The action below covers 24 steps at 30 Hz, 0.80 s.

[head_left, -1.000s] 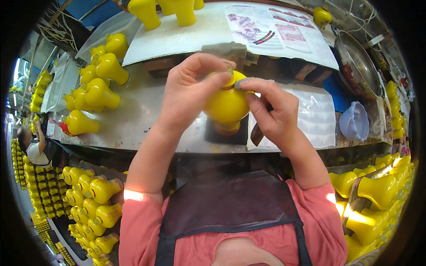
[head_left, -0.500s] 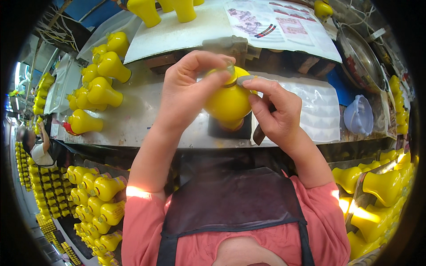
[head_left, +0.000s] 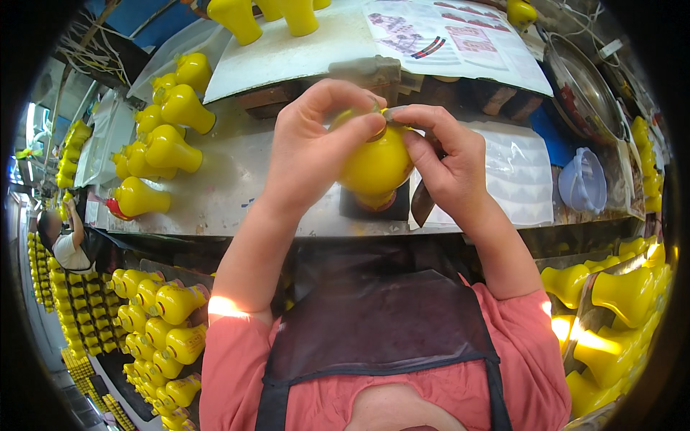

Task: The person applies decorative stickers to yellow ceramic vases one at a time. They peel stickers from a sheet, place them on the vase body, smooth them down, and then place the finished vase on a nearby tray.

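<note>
A glossy yellow round-bodied bottle (head_left: 375, 164) stands on a small black pad (head_left: 352, 208) at the middle of the bench, its narrow top toward me. My left hand (head_left: 313, 136) is closed at that top, thumb and forefinger pinched around the neck. Something small and translucent shows between these fingertips, too hidden to name. From the other side, my right hand (head_left: 449, 154) grips a slim tool with a flat dark brown end (head_left: 422, 207). Its grey tip lies under my right fingertips, against the bottle's neck. The fingers hide most of the neck.
Several yellow bottles (head_left: 172, 149) lie or stand along the bench's left. White translucent sheets (head_left: 514, 176) lie to the right, beside a pale blue bucket (head_left: 582, 179). A printed sheet (head_left: 460, 36) rests on the raised board behind. Racks of yellow bottles (head_left: 176, 305) flank me; another person (head_left: 68, 244) works far left.
My right fingertips have moved up and inward along the neck, covering the grey tip. My left hand has shifted slightly right, its thumb lower over the neck. The bottle stays on the pad.
</note>
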Available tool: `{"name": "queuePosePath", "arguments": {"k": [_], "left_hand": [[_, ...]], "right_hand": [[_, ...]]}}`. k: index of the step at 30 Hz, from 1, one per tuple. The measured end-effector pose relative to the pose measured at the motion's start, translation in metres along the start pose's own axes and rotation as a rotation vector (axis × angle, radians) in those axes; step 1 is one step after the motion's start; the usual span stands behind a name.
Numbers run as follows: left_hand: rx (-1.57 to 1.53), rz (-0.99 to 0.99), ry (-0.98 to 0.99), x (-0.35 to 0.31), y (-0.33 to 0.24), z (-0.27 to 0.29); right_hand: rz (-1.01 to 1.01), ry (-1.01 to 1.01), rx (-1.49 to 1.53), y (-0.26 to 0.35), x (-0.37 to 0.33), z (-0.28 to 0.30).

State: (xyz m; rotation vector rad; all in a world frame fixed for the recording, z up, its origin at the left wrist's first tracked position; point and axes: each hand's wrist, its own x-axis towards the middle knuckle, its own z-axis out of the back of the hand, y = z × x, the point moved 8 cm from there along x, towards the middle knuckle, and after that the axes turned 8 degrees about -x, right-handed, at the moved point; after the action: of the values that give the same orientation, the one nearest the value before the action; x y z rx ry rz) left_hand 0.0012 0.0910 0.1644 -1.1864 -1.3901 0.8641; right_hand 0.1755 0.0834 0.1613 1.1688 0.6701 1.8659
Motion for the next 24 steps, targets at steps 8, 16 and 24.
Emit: {"name": "queuePosePath", "arguments": {"k": [8, 16, 24], "left_hand": [[0.179, -0.102, -0.077, -0.002, -0.011, 0.003], [-0.026, -0.02, -0.074, -0.006, -0.001, 0.005], [-0.194, 0.028, -0.038, -0.017, 0.013, 0.003]], "right_hand": [[0.41, -0.034, -0.268, 0.04, -0.018, -0.013], [-0.004, 0.047, 0.094, -0.008, 0.001, -0.003], [-0.18, 0.278, 0.184, -0.028, 0.035, -0.019]]}}
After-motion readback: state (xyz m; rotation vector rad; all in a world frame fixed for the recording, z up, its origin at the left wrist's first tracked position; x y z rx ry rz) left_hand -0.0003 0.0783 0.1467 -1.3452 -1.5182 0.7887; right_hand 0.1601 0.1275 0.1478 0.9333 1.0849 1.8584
